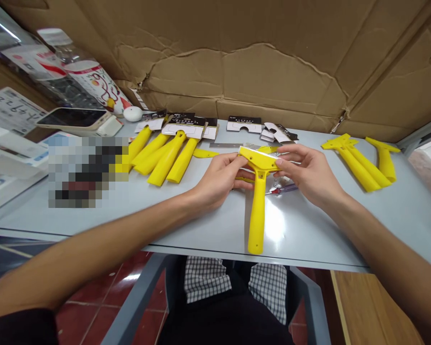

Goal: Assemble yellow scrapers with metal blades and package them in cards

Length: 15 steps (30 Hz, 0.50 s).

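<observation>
Both of my hands grip a yellow scraper [257, 206] by the two ends of its wide head, its handle pointing down toward me. My left hand [221, 179] pinches the head's left end, thumb in front and fingers behind. At the right end, my right hand [309, 172] holds it between thumb and fingers. A pale blade strip shows along the head's top edge. Behind the scraper lie another yellow plastic piece [267, 149], partly hidden, small screws [276, 182] and a screwdriver [285, 189] with a purple handle. A flat metal blade [224, 145] rests farther back.
Several yellow scrapers with black-and-white cards [184, 128] lie at left. More yellow handles [362, 165] lie at right. Loose cards [244, 123] sit near the cardboard wall [255, 72]. A phone [72, 119], bottles [89, 72] and a blurred-out patch [88, 172] occupy the left side.
</observation>
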Tool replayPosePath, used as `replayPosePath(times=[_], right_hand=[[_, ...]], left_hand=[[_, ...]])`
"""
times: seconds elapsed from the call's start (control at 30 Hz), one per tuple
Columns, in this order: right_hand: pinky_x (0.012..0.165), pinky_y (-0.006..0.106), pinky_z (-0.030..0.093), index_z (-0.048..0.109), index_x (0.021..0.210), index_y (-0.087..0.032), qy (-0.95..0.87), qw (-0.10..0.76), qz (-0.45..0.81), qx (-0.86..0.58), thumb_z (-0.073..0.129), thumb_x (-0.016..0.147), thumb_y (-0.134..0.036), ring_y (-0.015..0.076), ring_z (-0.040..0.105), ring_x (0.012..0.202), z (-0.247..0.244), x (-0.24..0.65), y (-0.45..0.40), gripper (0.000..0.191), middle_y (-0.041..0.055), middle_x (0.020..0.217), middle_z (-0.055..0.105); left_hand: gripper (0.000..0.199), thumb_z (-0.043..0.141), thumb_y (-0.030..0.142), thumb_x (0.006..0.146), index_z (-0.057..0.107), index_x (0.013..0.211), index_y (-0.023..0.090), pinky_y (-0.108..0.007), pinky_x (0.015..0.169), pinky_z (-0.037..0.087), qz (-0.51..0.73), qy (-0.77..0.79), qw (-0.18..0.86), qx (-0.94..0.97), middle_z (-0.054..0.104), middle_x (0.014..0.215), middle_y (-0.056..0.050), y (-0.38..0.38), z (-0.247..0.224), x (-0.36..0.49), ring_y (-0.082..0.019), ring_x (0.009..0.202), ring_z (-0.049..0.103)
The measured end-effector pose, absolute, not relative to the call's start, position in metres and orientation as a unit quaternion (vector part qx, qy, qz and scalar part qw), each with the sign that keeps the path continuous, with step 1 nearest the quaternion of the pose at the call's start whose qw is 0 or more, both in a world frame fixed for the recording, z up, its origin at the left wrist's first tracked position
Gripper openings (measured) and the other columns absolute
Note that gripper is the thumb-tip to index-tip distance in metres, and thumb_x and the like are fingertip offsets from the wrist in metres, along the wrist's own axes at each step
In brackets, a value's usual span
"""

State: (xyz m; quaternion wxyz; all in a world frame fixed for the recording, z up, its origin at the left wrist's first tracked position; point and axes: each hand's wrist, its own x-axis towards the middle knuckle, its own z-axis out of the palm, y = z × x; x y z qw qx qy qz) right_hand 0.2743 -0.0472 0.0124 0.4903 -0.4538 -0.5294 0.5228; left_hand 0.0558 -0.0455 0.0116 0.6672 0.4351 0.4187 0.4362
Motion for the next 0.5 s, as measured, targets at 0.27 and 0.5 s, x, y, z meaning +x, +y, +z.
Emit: replayPosePath(times=[0.27, 0.5], right_hand=[[0.073, 0.036, 0.067, 0.085, 0.098, -0.024, -0.563, 0.442, 0.508, -0.479, 0.096, 0.081, -0.045, 0.0156, 0.075, 0.071, 0.0177, 0.2786, -0.0468, 0.029, 0.0049, 0.102, 0.083], [0.071, 0.036, 0.066, 0.083, 0.095, -0.021, -0.55, 0.462, 0.496, -0.488, 0.098, 0.077, -0.046, 0.0172, 0.075, 0.069, 0.0175, 0.275, -0.0473, 0.035, 0.0055, 0.092, 0.081]], left_hand=[[0.018, 0.065, 0.022, 0.102, 0.079, 0.095, 0.013, -0.031, 0.068, 0.063, 0.435, 0.398, 0.676, 0.442, 0.083, 0.109, -0.016, -0.0457, 0.008, 0.0548, -0.022, 0.086, 0.079], [0.024, 0.062, 0.028, 0.109, 0.078, 0.098, 0.013, -0.032, 0.073, 0.063, 0.442, 0.377, 0.688, 0.435, 0.082, 0.112, -0.017, -0.0467, 0.0052, 0.0548, -0.023, 0.091, 0.079]])
